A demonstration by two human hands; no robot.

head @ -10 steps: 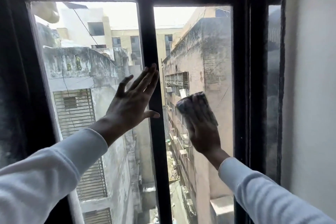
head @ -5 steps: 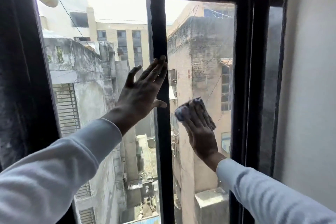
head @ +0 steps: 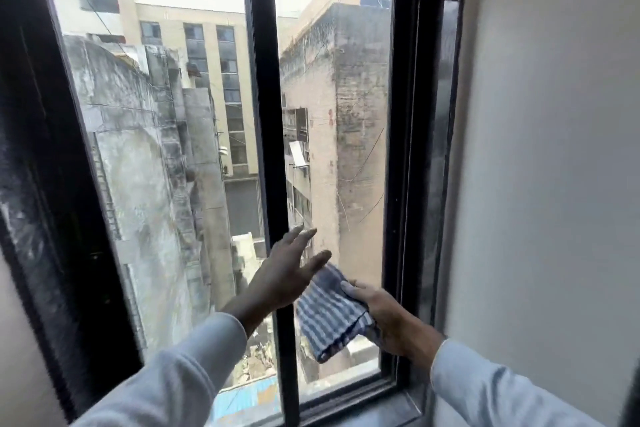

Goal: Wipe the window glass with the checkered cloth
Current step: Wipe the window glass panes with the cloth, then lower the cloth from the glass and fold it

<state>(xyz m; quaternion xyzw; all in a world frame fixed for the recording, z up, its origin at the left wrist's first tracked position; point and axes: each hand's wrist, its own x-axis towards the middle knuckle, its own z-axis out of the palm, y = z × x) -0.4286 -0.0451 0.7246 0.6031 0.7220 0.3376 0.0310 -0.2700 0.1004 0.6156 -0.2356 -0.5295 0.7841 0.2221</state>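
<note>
A black-framed window has two glass panes [head: 346, 121] split by a dark upright bar [head: 266, 114]. My right hand [head: 388, 319] grips a blue-and-white checkered cloth [head: 329, 315] low in front of the right pane, near its bottom corner; the cloth hangs partly unfolded. My left hand [head: 287, 270] reaches across the upright bar with fingers spread, its fingertips right beside the cloth's upper edge. It holds nothing. Both arms wear pale long sleeves.
A plain pale wall [head: 554, 184] runs along the right of the window. The dark sill [head: 363, 402] lies just below my hands. The thick black frame [head: 41, 184] borders the left pane. Weathered buildings stand outside.
My right hand has dropped with the cloth from mid-pane to the lower right corner, and the cloth has come loose from under its palm. My left hand left the upright bar and moved down to the cloth.
</note>
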